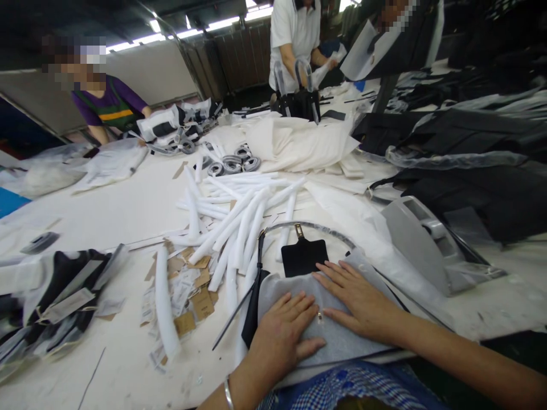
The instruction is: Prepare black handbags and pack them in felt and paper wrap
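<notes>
A black handbag (252, 307) lies at the table's near edge, its front covered by a thin whitish-grey sheet (299, 356). My left hand (284, 330) rests flat on the sheet's left part, fingers extended. On the upper right part lies my right hand (356, 296), fingers spread. Between the hands a small gold clasp (319, 316) shows through the sheet. Beyond the fingertips, a black flap (304, 257) with a gold buckle (298, 230) stands out from the bag. A clear-wrapped handle (329, 229) arches behind the flap. Part of the bag is hidden under the sheet.
White foam tubes (243, 228) and brown tags (200, 304) lie left of the bag. Wrapped black bags (77, 285) sit at far left; black pieces (482, 193) are piled at right. Two people (294, 34) (113, 102) work across the table. A grey plastic holder (421, 245) stands at right.
</notes>
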Tool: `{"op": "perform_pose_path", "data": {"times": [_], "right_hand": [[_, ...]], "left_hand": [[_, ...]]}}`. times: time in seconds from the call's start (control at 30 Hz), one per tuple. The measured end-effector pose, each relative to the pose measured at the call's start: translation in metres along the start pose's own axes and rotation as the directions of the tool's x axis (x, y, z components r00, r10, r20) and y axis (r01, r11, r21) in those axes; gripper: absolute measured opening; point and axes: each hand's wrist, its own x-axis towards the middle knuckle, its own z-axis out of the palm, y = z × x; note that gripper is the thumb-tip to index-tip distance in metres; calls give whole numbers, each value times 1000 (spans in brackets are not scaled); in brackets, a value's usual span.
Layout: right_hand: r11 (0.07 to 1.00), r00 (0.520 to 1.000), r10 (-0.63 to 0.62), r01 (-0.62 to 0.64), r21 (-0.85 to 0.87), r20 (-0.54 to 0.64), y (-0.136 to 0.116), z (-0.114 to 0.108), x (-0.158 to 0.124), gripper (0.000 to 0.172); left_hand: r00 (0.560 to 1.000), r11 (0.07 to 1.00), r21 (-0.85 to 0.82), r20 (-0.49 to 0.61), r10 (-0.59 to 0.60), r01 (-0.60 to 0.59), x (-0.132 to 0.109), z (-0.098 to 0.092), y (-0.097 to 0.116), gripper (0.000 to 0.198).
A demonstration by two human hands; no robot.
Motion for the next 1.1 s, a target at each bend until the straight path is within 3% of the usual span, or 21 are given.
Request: {"op": "perform_pose_path", "data": {"times": [0.1, 0.23, 0.33, 0.4, 0.5, 0.6, 0.77, 0.9, 1.1], "right_hand": [[992, 998, 47, -42, 123, -37, -1, -18, 15, 57], [968, 967, 173, -132, 213, -189, 9, -39, 67, 42], [951, 958, 227, -180, 253, -173, 23, -45, 106, 39], [936, 963, 231, -181, 302, -138, 26, -49, 115, 39], [923, 977, 174, -119, 365, -121, 17, -56, 96, 34], [924, 991, 59, -8, 383, -121, -2, -51, 52, 24], [961, 985, -117, 144, 235, -125, -14, -9, -7, 56], [974, 987, -138, 151, 167, -85, -17, 13, -16, 58], [989, 985, -148, 150, 11, -93, -26, 17, -15, 54]], "left_hand": [[1000, 1000, 1, -1, 0, 0, -1, 1, 0, 54], [1000, 1000, -21, -1, 5, -5, -1, 5, -2, 55], [1000, 1000, -27, -11, 4, -4, -2, 8, -3, 56], [1000, 999, -35, -22, 8, -9, -3, 9, -5, 55], [999, 998, -54, -39, 15, -17, -3, 11, -6, 55], [998, 997, -74, -56, 10, -14, -3, 11, -5, 54], [994, 992, -117, -104, 37, -49, -3, 8, -4, 51], [982, 991, -100, -180, 64, -83, -5, 11, -4, 49], [928, 986, 32, -335, 165, -164, -17, 15, -2, 43]]}}
